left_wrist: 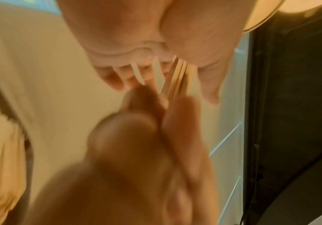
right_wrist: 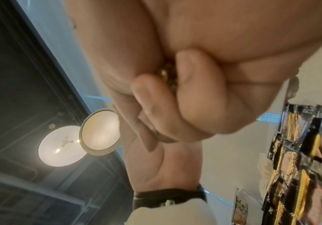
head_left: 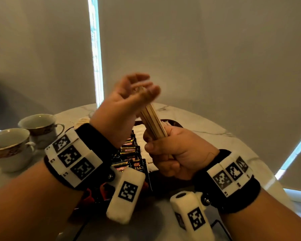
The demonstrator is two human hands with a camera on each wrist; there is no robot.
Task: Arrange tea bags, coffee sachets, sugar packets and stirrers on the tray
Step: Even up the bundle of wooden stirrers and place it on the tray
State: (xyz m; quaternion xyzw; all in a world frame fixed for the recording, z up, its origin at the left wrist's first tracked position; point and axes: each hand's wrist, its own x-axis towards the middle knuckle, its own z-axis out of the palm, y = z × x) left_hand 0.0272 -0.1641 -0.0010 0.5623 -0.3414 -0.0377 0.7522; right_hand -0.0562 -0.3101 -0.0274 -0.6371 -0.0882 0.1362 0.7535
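My right hand (head_left: 165,153) grips the lower end of a bundle of wooden stirrers (head_left: 153,120) and holds it upright above the tray. Above it, my left hand (head_left: 142,88) is raised with its palm turned in and its fingers loosely spread around the bundle's top ends; the fingers are blurred. The left wrist view shows the stirrer tips (left_wrist: 177,79) between my left fingers and thumb. The right wrist view shows the stirrers' bottom ends (right_wrist: 166,74) inside my fist. Below the hands lies the dark tray (head_left: 174,122) with black coffee sachets (head_left: 130,150) (right_wrist: 301,159) and white packets (head_left: 139,134).
Two gold-rimmed cups (head_left: 38,126) (head_left: 9,145) stand at the left on the round marble table (head_left: 207,136). Pale flat items (head_left: 82,121) lie behind my left wrist, too hidden to name. Blinds close off the back.
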